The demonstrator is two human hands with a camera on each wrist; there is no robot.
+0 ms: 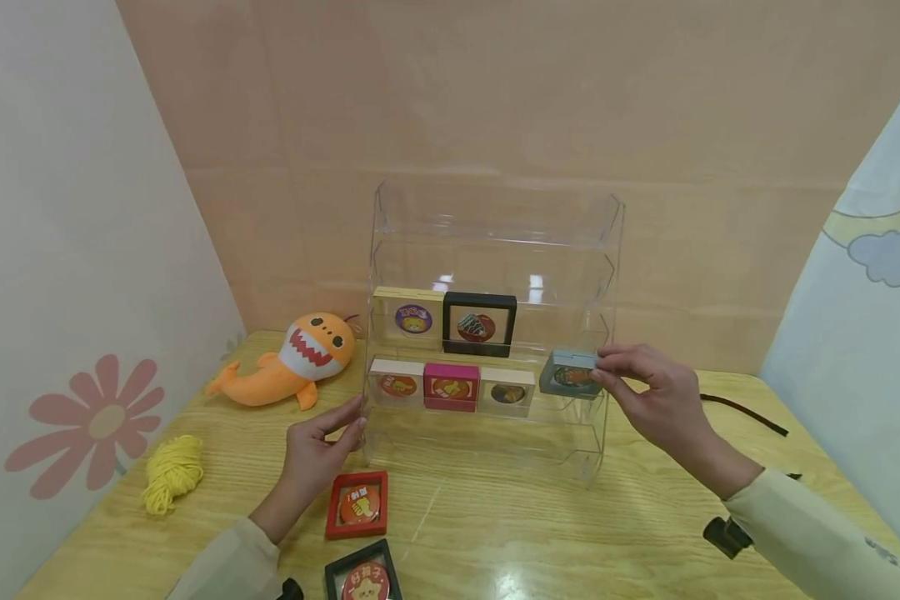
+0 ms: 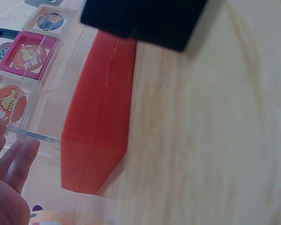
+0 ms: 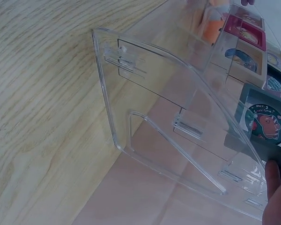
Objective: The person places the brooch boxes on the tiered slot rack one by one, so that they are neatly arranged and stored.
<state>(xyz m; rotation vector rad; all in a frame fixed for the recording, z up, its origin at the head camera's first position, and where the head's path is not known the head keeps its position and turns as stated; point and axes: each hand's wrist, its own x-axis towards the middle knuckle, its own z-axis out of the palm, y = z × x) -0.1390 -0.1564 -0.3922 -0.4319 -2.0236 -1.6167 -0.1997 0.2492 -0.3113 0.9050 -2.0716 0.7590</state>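
Observation:
A clear acrylic display rack [image 1: 487, 446] with several tiers stands on the table. My left hand [image 1: 318, 446] holds the rack's left side edge between thumb and fingers, low down. With thumb and fingertips my right hand [image 1: 656, 396] pinches the right edge of a grey-blue badge frame [image 1: 570, 375], slightly tilted at the right end of a lower tier. A green round badge [image 3: 266, 124] shows inside it. Left of it on that tier are a cream frame [image 1: 506, 392], a magenta frame [image 1: 451, 387] and another pale frame [image 1: 396, 383]. One tier up sit a yellow frame [image 1: 408, 315] and a black frame [image 1: 480, 325].
Before the rack, near my left forearm, lie a red frame [image 1: 356, 505] and a dark frame [image 1: 363, 573]. An orange plush shark [image 1: 292, 362] and a yellow yarn bundle [image 1: 173, 473] are on the left. A dark strap [image 1: 746, 414] lies at right, behind my right arm.

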